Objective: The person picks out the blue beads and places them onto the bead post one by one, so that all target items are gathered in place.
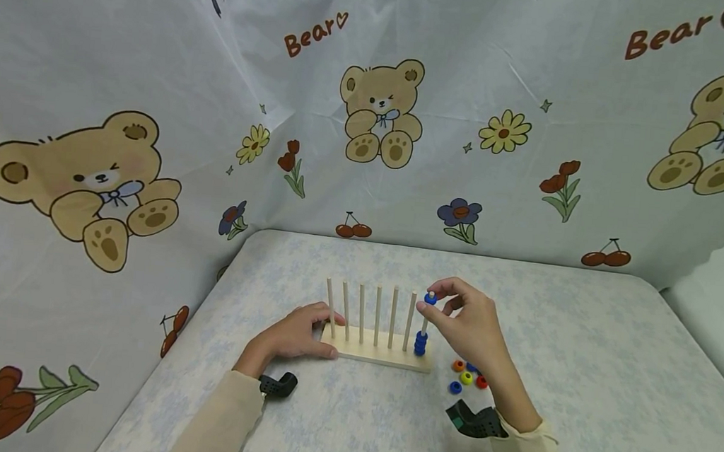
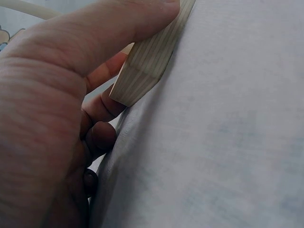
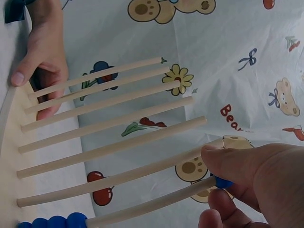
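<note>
A pale wooden base with a row of several upright pegs stands on the table. My left hand grips the left end of this base, thumb on the near edge and fingers behind; the left wrist view shows the wooden base end between them. At the rightmost peg, my right hand pinches a blue bead at the top, with the peg's tip through it. Low on the same peg sits a stack of blue beads. In the right wrist view the fingers partly hide the held bead.
Right of the base lie several loose beads, among them an orange bead, a yellow bead, a red bead and a blue bead. The right forearm partly covers that group. A bear-print cloth hangs behind the table.
</note>
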Tool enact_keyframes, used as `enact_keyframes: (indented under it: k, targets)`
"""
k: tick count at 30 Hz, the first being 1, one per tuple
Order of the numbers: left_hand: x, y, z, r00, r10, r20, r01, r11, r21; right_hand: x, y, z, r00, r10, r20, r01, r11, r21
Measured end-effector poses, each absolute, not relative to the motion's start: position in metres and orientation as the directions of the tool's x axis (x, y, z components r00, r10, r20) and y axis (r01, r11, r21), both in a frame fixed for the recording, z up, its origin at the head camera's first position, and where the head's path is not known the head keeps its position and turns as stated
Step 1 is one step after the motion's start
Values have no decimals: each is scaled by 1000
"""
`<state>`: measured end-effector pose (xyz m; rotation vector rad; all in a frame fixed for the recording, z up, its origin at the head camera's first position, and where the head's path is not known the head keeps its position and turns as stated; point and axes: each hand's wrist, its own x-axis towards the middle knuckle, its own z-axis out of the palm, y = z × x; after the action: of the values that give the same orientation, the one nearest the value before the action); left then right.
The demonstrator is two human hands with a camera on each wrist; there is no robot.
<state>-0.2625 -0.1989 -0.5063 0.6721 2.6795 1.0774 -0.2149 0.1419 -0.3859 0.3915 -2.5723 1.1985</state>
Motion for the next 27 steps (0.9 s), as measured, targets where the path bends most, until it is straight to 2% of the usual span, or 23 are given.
enact_keyframes:
  k: [27]
  targets:
    - [-264,-199,-507,-887,462,-9,329,643,691,-215,151,-379,-919,-128,374,-366,631,-684]
